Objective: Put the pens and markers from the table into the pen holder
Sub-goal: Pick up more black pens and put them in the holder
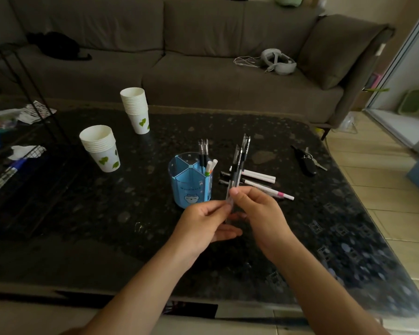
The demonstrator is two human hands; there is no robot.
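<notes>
Behind the worktop, a long grey-brown sofa fills the background, with a grey headset and thin white cables lying on its right seat and a dark bundle on its left seat; dark speckled worktop spans the foreground, glossy, with a black wire rack standing at its left edge; two stacks of white paper cups with green leaf prints stand left of centre, nearer stack and farther stack, well apart from each other; blue pen holder stands upright at centre, divided into compartments, its back right compartments already holding a few black pens and two white markers; loose pens and markers lie flat on the worktop just right of the holder, white barrels and dark barrels overlapping, one with a pink band; black key fob with keys lies farther right, apart from the pile; left hand and right hand meet in front of the holder, raised above the worktop; both hands pinch the lower ends of two black-capped pens, thumb and fingertips pressed on the clear barrels, remaining fingers of the left hand loosely spread beneath; pens angle up and slightly right, caps uppermost, just right of the holder's rim.
</notes>
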